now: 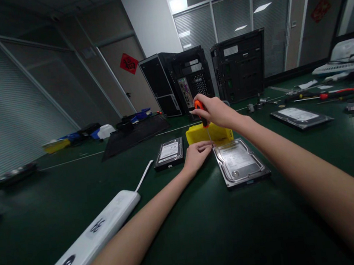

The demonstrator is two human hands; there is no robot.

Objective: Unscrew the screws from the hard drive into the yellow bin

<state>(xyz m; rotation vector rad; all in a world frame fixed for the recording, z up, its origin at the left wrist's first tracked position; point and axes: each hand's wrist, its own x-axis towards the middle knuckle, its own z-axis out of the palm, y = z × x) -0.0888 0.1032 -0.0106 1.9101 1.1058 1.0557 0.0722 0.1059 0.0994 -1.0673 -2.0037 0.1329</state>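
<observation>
My right hand (218, 111) is closed around the orange handle of a screwdriver (200, 111), held upright with its thin shaft pointing down at the far left corner of a silver hard drive (239, 162) lying flat on the green table. My left hand (196, 155) rests beside that same corner, its fingers pinched together near the screwdriver tip; whether they hold anything is too small to see. A yellow plastic bin (217, 134) sits just behind the drive.
A second hard drive (169, 152) lies left of my hands, a third (300, 116) at the right. Two open black computer cases (239, 64) stand at the back. A white power strip (93, 235) lies near left. Loose screwdrivers (336, 94) lie far right.
</observation>
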